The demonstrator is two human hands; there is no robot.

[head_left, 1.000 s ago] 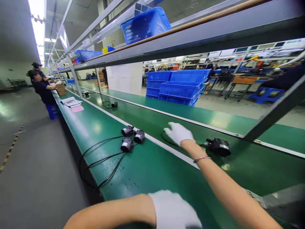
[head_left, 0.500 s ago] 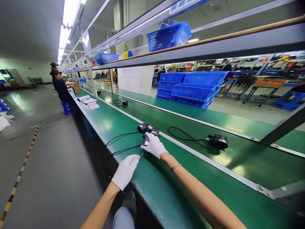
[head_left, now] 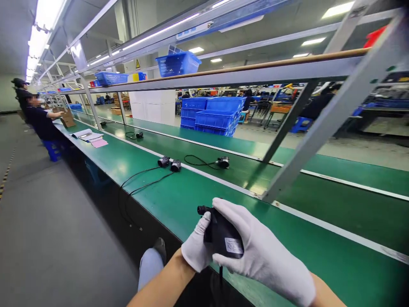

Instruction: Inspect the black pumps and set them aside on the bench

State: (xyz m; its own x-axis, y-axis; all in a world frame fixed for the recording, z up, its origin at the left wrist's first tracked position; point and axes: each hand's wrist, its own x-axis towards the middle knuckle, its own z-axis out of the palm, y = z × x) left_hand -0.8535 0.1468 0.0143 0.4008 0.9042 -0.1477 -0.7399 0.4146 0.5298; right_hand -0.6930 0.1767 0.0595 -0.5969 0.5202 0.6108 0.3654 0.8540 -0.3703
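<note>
Both my gloved hands hold one black power adapter (head_left: 223, 233) with a white label, close in front of me above the near edge of the green bench (head_left: 179, 200). My left hand (head_left: 196, 249) pinches its left side. My right hand (head_left: 258, 251) wraps over its top and right side. Its cord hangs down below my hands. Two more black adapters (head_left: 169, 163) with cords lie farther along the bench. Another adapter (head_left: 223, 162) with a looped cord lies on the green conveyor belt (head_left: 287, 179).
A metal frame post (head_left: 322, 123) slants up from the belt edge to a shelf with blue baskets (head_left: 178, 64). Stacked blue crates (head_left: 214, 115) stand beyond the line. Papers (head_left: 89, 137) lie far left, where people in dark shirts (head_left: 40, 119) work. My knee (head_left: 150, 264) shows below.
My right hand lifted one adapter from the group of three and brought it close. My left hand joined it on the adapter. The view has pulled back from the bench.
</note>
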